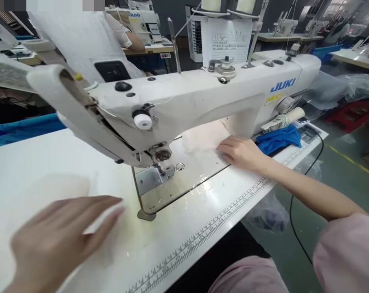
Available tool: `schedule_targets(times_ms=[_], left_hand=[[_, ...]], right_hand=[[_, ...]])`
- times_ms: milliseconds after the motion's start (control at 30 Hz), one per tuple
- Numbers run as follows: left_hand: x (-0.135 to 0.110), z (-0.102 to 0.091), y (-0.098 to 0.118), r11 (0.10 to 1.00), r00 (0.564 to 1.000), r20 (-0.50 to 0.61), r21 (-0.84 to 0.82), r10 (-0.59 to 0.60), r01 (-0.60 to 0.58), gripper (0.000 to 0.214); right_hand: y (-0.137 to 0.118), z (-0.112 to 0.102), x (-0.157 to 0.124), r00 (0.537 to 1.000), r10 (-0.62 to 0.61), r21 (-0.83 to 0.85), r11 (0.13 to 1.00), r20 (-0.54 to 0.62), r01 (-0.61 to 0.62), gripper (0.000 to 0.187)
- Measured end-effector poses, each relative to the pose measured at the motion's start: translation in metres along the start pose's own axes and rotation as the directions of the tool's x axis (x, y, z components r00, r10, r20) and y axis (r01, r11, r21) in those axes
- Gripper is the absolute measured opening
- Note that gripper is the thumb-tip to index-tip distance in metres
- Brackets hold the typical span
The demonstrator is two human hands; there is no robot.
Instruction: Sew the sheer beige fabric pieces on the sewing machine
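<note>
My left hand (59, 236) is smeared by motion over the left part of the white table; its fingers point right. A pale, sheer-looking cloth (65, 185) shows blurred behind it, and whether the hand grips it is unclear. Under the arm of the white sewing machine (209, 93) lies a pale pink fabric piece (204, 136). My right hand (241, 154) is at the right end of this piece, fingers curled and closed on its edge. Between the hands, the presser foot (161, 171) stands over the metal needle plate (148, 181), with no fabric visible beneath it.
A printed ruler strip (203, 236) runs along the table's front edge. Blue cloth (279, 140) and a wound cone (284, 121) sit right of the machine. A black cable (291, 211) hangs off the edge. Across the machine, a person in white (77, 40) works.
</note>
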State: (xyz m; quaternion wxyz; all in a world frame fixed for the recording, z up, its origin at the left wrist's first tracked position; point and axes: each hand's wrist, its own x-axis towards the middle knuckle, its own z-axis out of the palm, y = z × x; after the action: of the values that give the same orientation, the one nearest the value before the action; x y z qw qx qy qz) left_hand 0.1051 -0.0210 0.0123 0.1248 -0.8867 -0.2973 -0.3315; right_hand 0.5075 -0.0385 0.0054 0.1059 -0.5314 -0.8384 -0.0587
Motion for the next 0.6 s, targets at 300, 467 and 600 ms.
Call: schedule_targets(times_ms=[300, 467, 600], left_hand=[[0.062, 0.058, 0.106, 0.945, 0.949, 0.131, -0.206, 0.285, -0.255, 0.014], [0.109, 0.123, 0.112, 0.988, 0.922, 0.359, -0.088, 0.148, -0.124, 0.045], [0.127, 0.150, 0.107, 0.995, 0.901, 0.426, -0.087, 0.086, -0.055, 0.052]], right_hand=[[0.012, 0.003, 0.017, 0.984, 0.153, -0.025, 0.988, -0.088, -0.156, 0.023], [0.009, -0.011, 0.011, 0.948, 0.226, 0.147, 0.969, -0.222, -0.197, 0.023], [-0.021, -0.040, -0.010, 0.992, 0.033, 0.445, 0.892, 0.120, -0.083, 0.015]])
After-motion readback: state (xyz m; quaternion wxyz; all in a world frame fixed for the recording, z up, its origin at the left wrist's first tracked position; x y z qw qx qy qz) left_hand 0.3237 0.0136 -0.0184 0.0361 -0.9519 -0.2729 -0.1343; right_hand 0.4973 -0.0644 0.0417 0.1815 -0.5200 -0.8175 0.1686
